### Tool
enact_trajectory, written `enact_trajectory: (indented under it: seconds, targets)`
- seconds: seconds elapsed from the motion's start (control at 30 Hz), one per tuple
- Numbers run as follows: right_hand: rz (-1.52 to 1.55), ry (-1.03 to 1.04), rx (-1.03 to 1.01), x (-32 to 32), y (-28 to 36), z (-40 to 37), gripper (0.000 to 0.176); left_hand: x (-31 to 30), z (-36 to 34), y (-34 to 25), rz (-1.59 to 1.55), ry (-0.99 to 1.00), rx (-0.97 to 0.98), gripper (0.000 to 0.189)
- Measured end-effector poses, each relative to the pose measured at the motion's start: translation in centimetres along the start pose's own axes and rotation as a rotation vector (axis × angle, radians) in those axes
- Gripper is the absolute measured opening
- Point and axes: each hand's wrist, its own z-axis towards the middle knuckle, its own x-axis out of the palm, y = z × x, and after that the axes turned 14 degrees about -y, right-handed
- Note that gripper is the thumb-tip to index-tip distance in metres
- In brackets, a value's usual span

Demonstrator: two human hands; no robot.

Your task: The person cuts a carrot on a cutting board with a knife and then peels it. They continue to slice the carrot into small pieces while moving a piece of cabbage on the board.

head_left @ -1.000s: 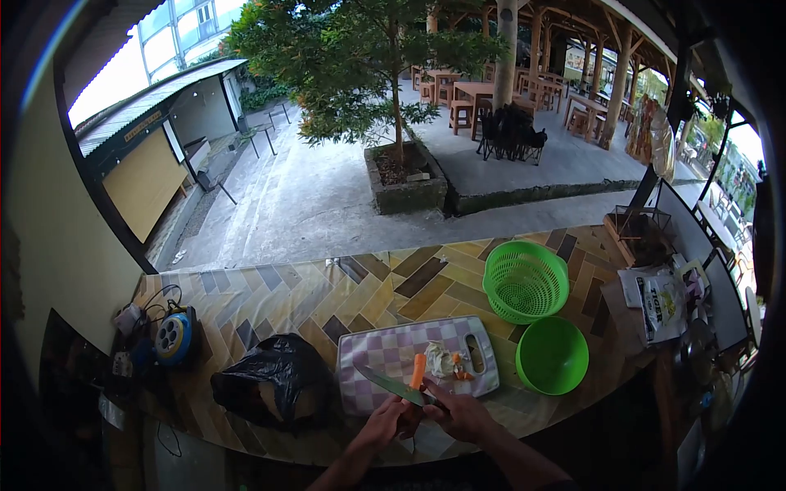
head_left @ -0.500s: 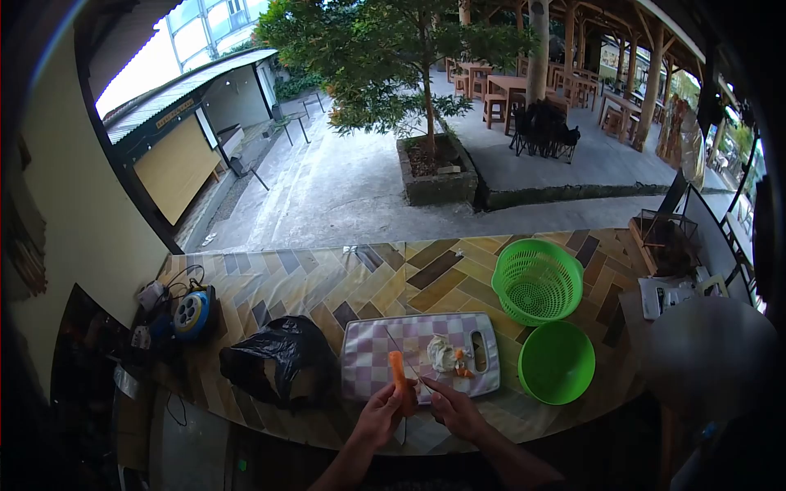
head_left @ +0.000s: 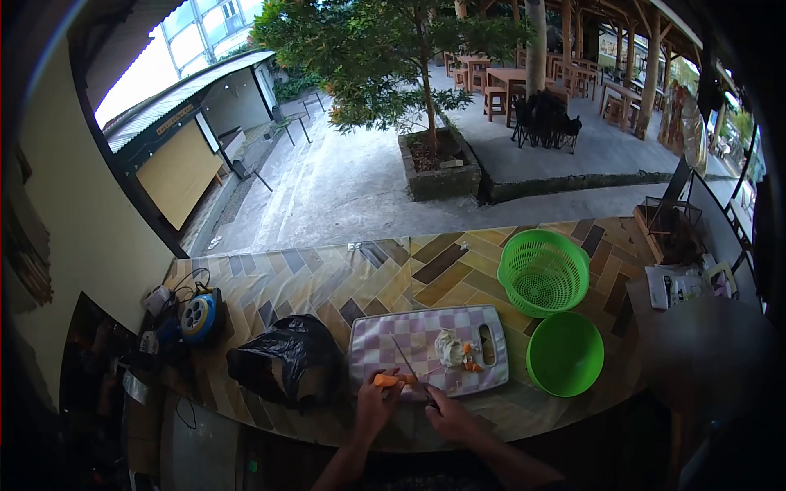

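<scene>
Against the frame half a second earlier, the carrot (head_left: 385, 380) has swung from pointing away to lying crosswise, thick end leftward; it is now over the near-left corner of the chopping board (head_left: 381, 331); the left hand (head_left: 376, 407) remains closed round it; the right hand (head_left: 449, 416) remains gripped on the handle of the knife (head_left: 405, 358), blade angled across the board; whether the edge touches the carrot cannot be told.

Containers: the green colander (head_left: 512, 266) stands beyond the board's right end, its perforated base visible; the green bowl (head_left: 565, 360) sits right of the board, just beside the colander, its inner floor visible; the black plastic bag (head_left: 299, 335) lies left of the board, contents not identifiable.

Edges: whitish scraps (head_left: 448, 350) and orange pieces (head_left: 472, 367) lie by the board's handle slot; narrow gaps separate board from bag and bowl; the patterned tabletop (head_left: 442, 270) runs beyond the board to its far edge.
</scene>
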Motion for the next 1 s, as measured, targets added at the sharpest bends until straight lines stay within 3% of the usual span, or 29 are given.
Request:
enact_trajectory:
  seconds: [0.03, 0.13, 0.23, 0.3, 0.4, 0.5, 0.7, 1.0]
  targets:
    - [-0.059, -0.037, -0.071, 0.6, 0.0, 0.0, 0.054, 0.0, 0.1, 0.2, -0.055, 0.016, -0.05, 0.022]
    - [-0.112, 0.161, 0.224, 0.0, 4.6, 0.4, 0.051, -0.3, 0.4, 0.8, -0.16, 0.069, -0.174, 0.024]
    - [-0.073, 0.035, 0.028, 1.0, 4.9, 0.1, 0.049, -0.8, 0.0, 1.5, -0.149, 0.116, -0.197, 0.027]
    - [-0.092, 0.039, 0.024, 1.4, 4.9, 0.1, 0.048, -1.5, -0.1, 1.4, -0.139, 0.145, -0.142, 0.029]
    - [-0.089, 0.056, 0.093, 1.3, 5.4, 0.3, 0.046, -1.8, -0.9, 1.3, -0.176, 0.178, -0.326, 0.031]
    - [-0.042, 0.038, 0.096, 1.3, 4.9, 0.2, 0.044, -1.7, -0.8, 1.1, -0.251, 0.17, -0.316, 0.03]
    - [-0.074, 0.087, 0.154, 0.2, 7.0, 0.0, 0.043, -2.5, 0.6, 0.0, -0.22, 0.313, -0.525, 0.028]
    - [-0.065, 0.039, 0.132, 0.6, 5.8, -0.1, 0.043, -2.3, 0.3, -0.4, -0.185, 0.322, -0.445, 0.032]
